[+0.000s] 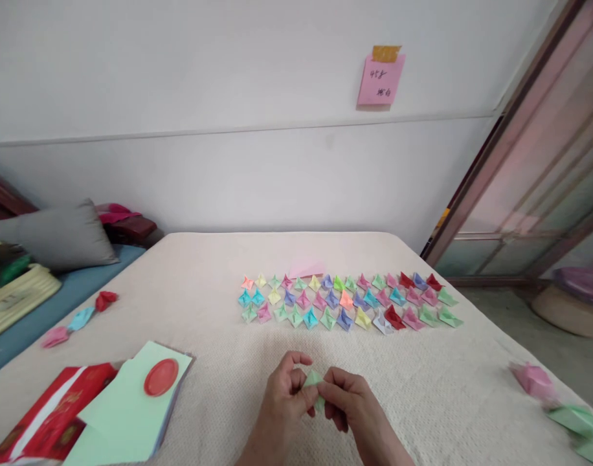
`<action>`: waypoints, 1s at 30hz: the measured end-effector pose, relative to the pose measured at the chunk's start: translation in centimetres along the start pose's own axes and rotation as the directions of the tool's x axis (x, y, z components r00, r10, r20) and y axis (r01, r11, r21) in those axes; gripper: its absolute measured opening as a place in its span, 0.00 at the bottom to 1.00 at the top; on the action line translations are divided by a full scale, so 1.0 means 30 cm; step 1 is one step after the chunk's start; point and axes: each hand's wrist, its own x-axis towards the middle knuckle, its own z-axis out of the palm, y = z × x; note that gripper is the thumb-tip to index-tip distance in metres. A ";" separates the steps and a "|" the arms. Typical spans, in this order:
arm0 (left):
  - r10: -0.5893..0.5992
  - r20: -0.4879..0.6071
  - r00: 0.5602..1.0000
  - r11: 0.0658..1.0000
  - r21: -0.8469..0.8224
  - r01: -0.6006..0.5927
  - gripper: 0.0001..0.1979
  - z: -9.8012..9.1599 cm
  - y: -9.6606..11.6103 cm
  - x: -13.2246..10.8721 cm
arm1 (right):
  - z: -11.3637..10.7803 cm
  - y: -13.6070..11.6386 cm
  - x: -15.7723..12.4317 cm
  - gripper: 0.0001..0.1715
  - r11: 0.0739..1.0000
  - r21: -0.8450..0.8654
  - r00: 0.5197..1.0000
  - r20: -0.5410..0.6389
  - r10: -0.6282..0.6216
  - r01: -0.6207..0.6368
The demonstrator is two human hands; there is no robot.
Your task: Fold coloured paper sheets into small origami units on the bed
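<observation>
Between my two hands is a small piece of folded light green paper (314,377), low over the front of the cloth-covered table. My left hand (289,391) pinches it from the left with thumb and fingers. From the right, my right hand (346,396) grips its other side, thumb against the paper. Fingers cover much of the folded piece, so its full shape is hidden. Beyond the hands, small folded paper boats (329,318) in many colours stand in three rows.
At left lie a stack of green paper (126,414) with a red round lid (161,377) and a red packet (58,408). Folded pieces (81,318) sit near the left edge, others (534,380) near the right. A pink sheet (306,266) lies behind the rows; a pink note (381,81) hangs on the wall.
</observation>
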 end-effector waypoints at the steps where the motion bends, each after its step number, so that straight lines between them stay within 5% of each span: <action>1: 0.007 -0.013 1.000 1.000 -0.008 -0.008 0.16 0.000 0.002 -0.001 | -0.001 -0.001 0.001 0.14 1.000 0.006 1.000 0.012 0.002 -0.002; 5: 0.004 -0.093 0.996 0.999 -0.043 -0.008 0.16 -0.002 0.004 0.003 | -0.006 0.001 0.004 0.14 0.999 0.041 0.998 0.057 -0.012 0.010; 10: -0.053 0.014 0.998 0.993 -0.107 0.055 0.25 0.002 -0.005 0.007 | -0.012 0.012 0.007 0.14 0.998 0.037 0.999 0.012 -0.048 0.047; 19: -0.079 -0.019 0.997 0.993 -0.087 0.077 0.25 0.013 0.015 -0.008 | -0.017 0.007 0.003 0.12 0.991 0.087 0.995 -0.008 -0.102 0.102; 25: 0.054 -0.034 0.998 0.997 -0.053 -0.056 0.15 0.012 0.023 -0.024 | -0.022 -0.002 -0.002 0.12 0.979 0.118 0.986 -0.026 -0.162 0.164; 30: 0.046 -0.081 0.996 0.998 -0.028 -0.049 0.13 0.005 0.013 -0.014 | -0.006 -0.006 -0.006 0.10 0.972 0.130 0.981 -0.026 -0.193 0.195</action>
